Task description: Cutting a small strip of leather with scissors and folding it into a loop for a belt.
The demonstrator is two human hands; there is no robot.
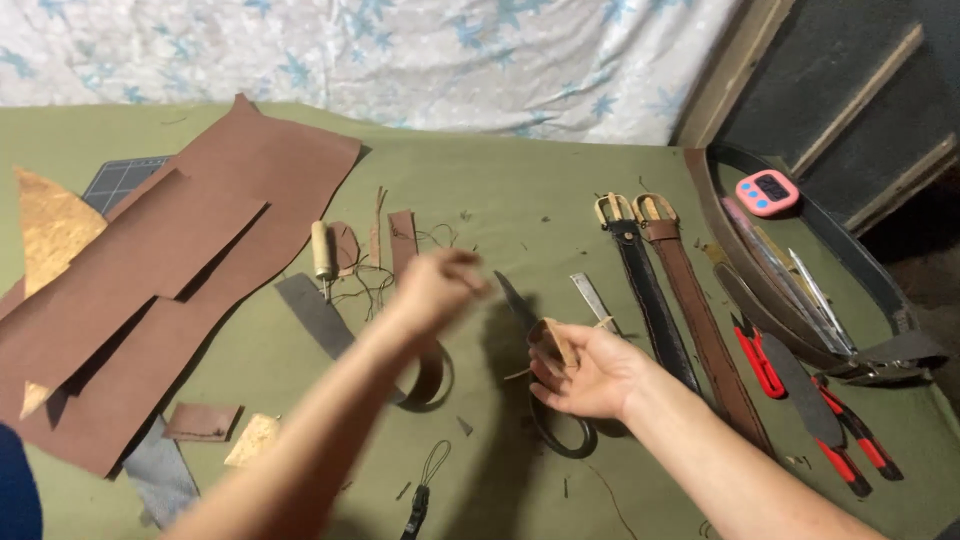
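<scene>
While right hand (590, 375) grips leather piece (556, 343), left hand (437, 287) blurred, grip unclear; green cloth (500, 190), floral sheet (400, 50).

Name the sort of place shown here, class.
Probably a home leather-craft bench: brown leather sheets, two buckled belts and red-handled pliers lie on a green cloth.

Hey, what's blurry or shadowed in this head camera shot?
Head view: the left hand is smeared by motion blur; the right hand and the leather piece it holds are sharper. Both arms throw soft shadows on the green cloth. The right corner is dark.
</scene>
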